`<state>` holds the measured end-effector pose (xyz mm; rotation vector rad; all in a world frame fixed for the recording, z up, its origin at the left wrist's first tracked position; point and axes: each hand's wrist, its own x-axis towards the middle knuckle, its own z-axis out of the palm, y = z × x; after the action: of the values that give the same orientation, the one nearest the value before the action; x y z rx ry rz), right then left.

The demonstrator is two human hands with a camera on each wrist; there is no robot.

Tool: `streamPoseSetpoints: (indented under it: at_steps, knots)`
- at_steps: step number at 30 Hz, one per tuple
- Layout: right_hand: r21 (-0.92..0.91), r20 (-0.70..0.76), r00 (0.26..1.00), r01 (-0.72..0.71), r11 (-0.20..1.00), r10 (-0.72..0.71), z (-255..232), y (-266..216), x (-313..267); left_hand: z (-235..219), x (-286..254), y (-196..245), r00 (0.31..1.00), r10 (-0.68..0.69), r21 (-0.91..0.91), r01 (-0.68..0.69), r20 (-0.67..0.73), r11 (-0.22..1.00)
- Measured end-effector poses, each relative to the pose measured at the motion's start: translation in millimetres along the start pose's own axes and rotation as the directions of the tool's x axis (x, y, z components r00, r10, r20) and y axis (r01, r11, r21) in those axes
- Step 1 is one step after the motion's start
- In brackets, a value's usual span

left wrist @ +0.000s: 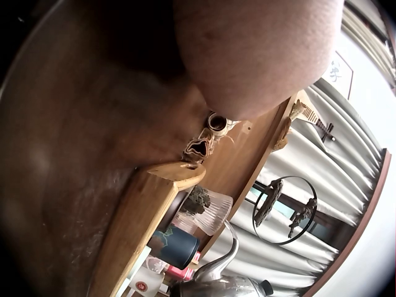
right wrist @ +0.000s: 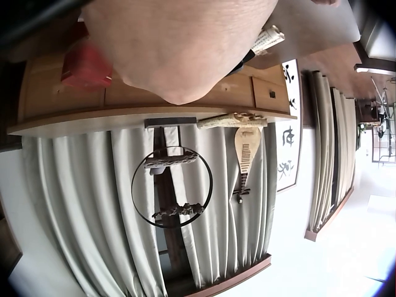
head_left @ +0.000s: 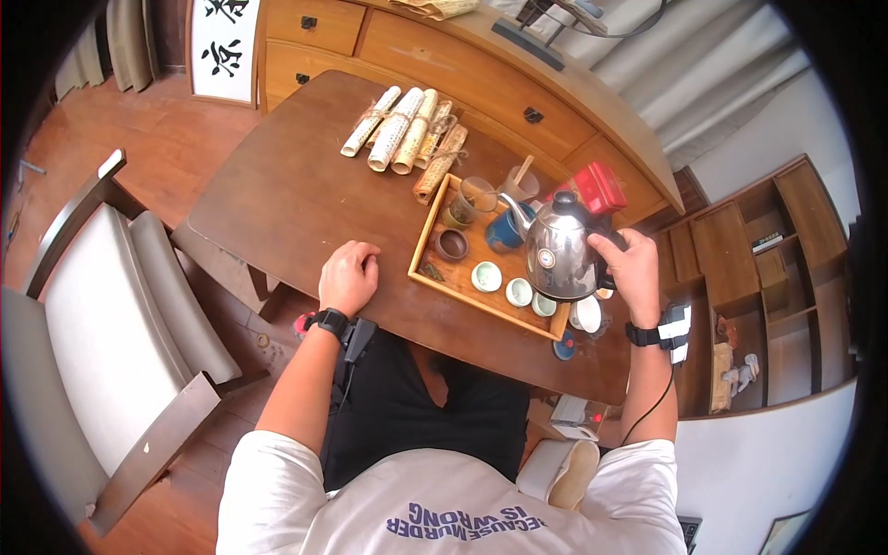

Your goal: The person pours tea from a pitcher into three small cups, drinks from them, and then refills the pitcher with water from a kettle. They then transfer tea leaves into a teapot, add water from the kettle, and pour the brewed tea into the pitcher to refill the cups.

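In the head view my right hand (head_left: 635, 268) grips the handle of a steel kettle (head_left: 561, 250), held above the right part of a wooden tray (head_left: 490, 305). The kettle's spout points left, over a blue canister (head_left: 504, 231). Pale green cups (head_left: 486, 276) and a brown cup (head_left: 451, 245) sit in the tray, with a glass vessel (head_left: 476, 194) behind them. My left hand (head_left: 350, 277) rests on the table left of the tray, fingers loosely curled and holding nothing. The left wrist view shows the kettle (left wrist: 223, 286) beyond the tray (left wrist: 139, 216).
Tied paper rolls (head_left: 398, 129) lie behind the tray on the table (head_left: 277, 176). A red box (head_left: 599, 188) stands at the back right, by the drawer cabinet (head_left: 444, 60). A small blue item (head_left: 564, 348) is near the front edge. A chair (head_left: 120, 268) stands left.
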<state>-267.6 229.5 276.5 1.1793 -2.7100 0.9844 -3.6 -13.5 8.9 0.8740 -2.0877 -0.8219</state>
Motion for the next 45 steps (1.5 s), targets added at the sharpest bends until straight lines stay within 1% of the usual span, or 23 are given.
streamPoseSetpoints:
  at_steps: [1,6,10,13,16,31,40,45]
  knots:
    - [-0.033,0.003,1.0,0.013,0.999,-0.013,-1.8,-0.9,0.3,0.0,-0.2,0.1,1.0,0.001,-0.001,-0.001,-0.001,1.0]
    - [-0.048,0.008,1.0,0.0,0.999,0.001,-8.0,-8.7,0.1,-1.4,-0.2,0.8,1.0,-0.005,0.001,0.005,0.004,1.0]
    - [-0.064,0.005,1.0,0.002,0.998,-0.001,-9.5,-5.2,1.3,0.2,0.0,-0.2,1.0,0.001,0.008,-0.001,-0.005,1.0]
    - [-0.092,0.001,0.999,0.04,0.995,-0.04,-10.2,-6.0,1.1,0.4,-0.4,-0.4,1.0,-0.004,0.007,0.004,-0.006,1.0]
    - [-0.071,-0.014,0.997,0.078,0.994,-0.079,-8.4,-1.1,1.8,0.2,-0.5,-0.2,1.0,-0.01,0.006,0.01,0.0,1.0]
    - [-0.096,0.0,0.998,0.066,0.993,-0.066,-9.5,-6.3,0.2,-0.2,-0.3,0.3,1.0,-0.003,0.005,0.003,-0.002,1.0]
    - [-0.171,-0.024,0.995,0.089,0.981,-0.095,-12.6,-9.0,-1.6,1.1,-0.1,-2.1,1.0,0.009,0.01,-0.009,0.001,1.0]
    - [-0.179,-0.022,0.996,0.077,0.981,-0.082,-14.2,-7.9,-1.6,1.5,-0.2,-2.9,1.0,0.012,0.01,-0.012,0.002,1.0]
